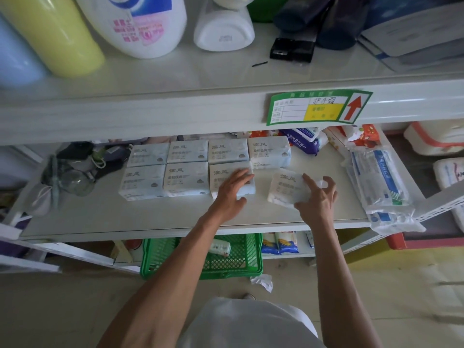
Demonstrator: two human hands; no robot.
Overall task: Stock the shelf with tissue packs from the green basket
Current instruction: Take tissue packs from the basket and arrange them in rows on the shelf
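Several pale blue-white tissue packs (187,169) lie in two rows on the middle shelf (150,217). My left hand (232,189) rests flat on the front row's rightmost pack (221,175). Just to its right lies a separate pack (286,187), slightly askew, and my right hand (317,197) grips its right end with the fingers curled over it. The green basket (241,259) stands on the floor under the shelf, partly hidden by my left forearm, with one tissue pack (221,247) still inside.
Plastic-wrapped packages (376,182) lie along the shelf's right side, and dark pouches and cords (75,167) crowd its left. Wet-wipe packs (301,140) sit behind the tissues. Bottles (140,23) and a black device (292,49) stand on the upper shelf. A crumpled wrapper (262,282) lies on the floor.
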